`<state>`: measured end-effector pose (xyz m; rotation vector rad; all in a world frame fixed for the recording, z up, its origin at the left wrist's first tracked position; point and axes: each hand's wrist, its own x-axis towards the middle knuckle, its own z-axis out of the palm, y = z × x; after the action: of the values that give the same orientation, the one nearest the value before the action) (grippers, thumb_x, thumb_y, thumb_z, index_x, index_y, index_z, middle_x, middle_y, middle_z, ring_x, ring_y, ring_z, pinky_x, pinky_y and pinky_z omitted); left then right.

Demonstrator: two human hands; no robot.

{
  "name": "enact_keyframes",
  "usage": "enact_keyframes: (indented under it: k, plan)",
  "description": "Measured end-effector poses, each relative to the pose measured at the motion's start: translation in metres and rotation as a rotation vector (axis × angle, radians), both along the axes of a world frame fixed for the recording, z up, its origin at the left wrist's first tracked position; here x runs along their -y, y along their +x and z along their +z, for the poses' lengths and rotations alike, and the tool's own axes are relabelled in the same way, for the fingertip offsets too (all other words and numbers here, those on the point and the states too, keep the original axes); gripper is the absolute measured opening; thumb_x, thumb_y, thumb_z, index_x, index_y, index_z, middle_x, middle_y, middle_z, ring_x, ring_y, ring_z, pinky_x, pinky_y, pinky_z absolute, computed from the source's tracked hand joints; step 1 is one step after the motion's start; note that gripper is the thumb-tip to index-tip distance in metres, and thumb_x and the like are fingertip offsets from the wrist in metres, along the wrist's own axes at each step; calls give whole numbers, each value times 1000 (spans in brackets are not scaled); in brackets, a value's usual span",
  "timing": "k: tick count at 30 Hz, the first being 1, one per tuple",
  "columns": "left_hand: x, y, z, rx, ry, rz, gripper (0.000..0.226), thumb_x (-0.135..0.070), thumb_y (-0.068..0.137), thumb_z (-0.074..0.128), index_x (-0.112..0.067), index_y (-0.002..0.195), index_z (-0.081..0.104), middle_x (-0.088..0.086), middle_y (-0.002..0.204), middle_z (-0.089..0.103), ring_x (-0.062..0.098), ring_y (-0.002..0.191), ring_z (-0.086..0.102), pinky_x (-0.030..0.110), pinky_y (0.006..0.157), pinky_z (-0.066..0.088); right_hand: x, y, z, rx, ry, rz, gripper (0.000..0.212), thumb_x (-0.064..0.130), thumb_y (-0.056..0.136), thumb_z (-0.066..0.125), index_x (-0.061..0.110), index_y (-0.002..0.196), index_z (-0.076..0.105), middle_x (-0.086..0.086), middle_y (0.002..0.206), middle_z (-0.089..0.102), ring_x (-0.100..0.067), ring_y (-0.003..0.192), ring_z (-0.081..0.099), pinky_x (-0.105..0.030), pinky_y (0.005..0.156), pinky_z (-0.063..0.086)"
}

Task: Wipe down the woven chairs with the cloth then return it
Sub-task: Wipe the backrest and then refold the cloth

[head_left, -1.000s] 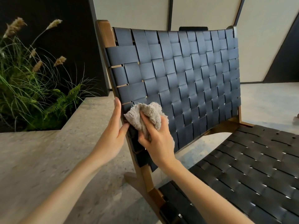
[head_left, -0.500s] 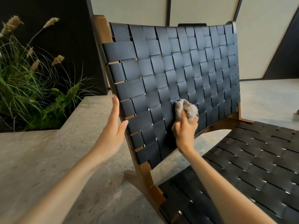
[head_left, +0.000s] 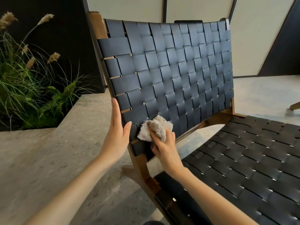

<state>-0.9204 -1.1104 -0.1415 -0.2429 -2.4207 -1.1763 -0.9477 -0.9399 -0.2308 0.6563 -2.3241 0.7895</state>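
Right hand (head_left: 164,150) grips crumpled beige cloth (head_left: 155,129) at seven o'clock on black woven chair back (head_left: 178,70); straight-fingered left hand (head_left: 116,135) touches its edge

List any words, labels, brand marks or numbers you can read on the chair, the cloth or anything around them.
There is no text to read anywhere in this view.
Woven chair: plain black straps on a wooden frame, no tag or brand mark showing.
Cloth, gripped in the right hand: no label showing.
Wall panels: bare, no signs.
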Motion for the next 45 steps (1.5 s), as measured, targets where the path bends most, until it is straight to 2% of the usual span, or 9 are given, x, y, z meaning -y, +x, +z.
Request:
enact_keyframes:
  k: [5, 9, 16, 21, 25, 30, 33, 39, 45]
  plan:
    - [5, 8, -7, 21, -61, -8, 86, -19, 98, 46, -45, 134, -27, -22, 150, -23, -35, 118, -14, -11, 91, 6, -40, -40, -8, 123, -147, -229, 66, -8, 78, 62, 14, 138, 50, -22, 124, 38, -33, 108, 33, -52, 89, 43]
    - [8, 15, -10, 63, -71, -4, 91, -22, 97, 48, -53, 130, -30, -28, 147, -21, -11, 123, 10, 16, 84, 34, -56, -74, 0, 407, -435, -504, 68, -1, 91, 44, 29, 150, 27, -18, 144, 18, -38, 120, 25, -42, 103, 28]
    - [8, 14, -11, 124, -32, -5, 92, -18, 97, 48, -50, 133, -30, -18, 154, -19, -6, 119, 17, -8, 56, 33, -27, -46, 4, 516, -562, -351, 72, -9, 87, 43, 28, 148, 32, -11, 154, 7, -34, 133, 18, -26, 110, 13]
    - [6, 15, -14, 110, -11, -21, 91, -12, 98, 46, -47, 135, -29, -23, 150, -23, -8, 131, 0, -11, 81, 23, 15, 15, -1, 508, -538, -61, 82, -11, 84, 44, 45, 143, 32, -4, 154, 10, -17, 132, 17, -25, 111, 13]
    - [4, 19, -6, 145, -43, -21, 91, -13, 98, 47, -43, 139, -28, -20, 152, -20, -3, 137, -1, 15, 102, 16, 17, 41, 7, 553, -504, 201, 76, 1, 91, 50, 56, 137, 26, -3, 150, 19, -12, 141, 15, -33, 119, 14]
    - [-9, 42, 7, 117, -37, 90, 80, -9, 94, 54, -25, 152, 1, -9, 155, 5, 1, 133, 23, 24, 104, 34, -22, 42, 42, 502, -519, 266, 72, 8, 77, 75, 45, 124, 35, 11, 125, 46, -4, 119, 49, -30, 99, 47]
    - [-21, 58, 3, 23, -134, 168, 54, -12, 89, 61, -19, 137, 38, 5, 125, 29, 17, 113, 45, 22, 91, 42, -37, 45, 61, 535, -425, 192, 73, 14, 74, 80, 39, 109, 21, 1, 120, 47, -11, 110, 56, -29, 88, 54]
    - [-47, 67, -11, 257, 25, -33, 37, -24, 87, 66, -21, 122, 51, -10, 108, 51, 5, 100, 49, -4, 70, 33, -62, 66, 83, 846, -350, 404, 75, -1, 73, 77, 19, 122, 23, -3, 121, 50, -13, 110, 58, -33, 88, 55]
    - [-34, 66, -5, 269, -159, -154, 5, -31, 92, 58, -30, 94, 63, -15, 63, 59, 1, 57, 52, 14, 54, 33, -82, 77, 78, 723, -54, 206, 34, 27, 76, 79, 19, 104, 59, 2, 104, 59, -11, 94, 55, -27, 82, 47]
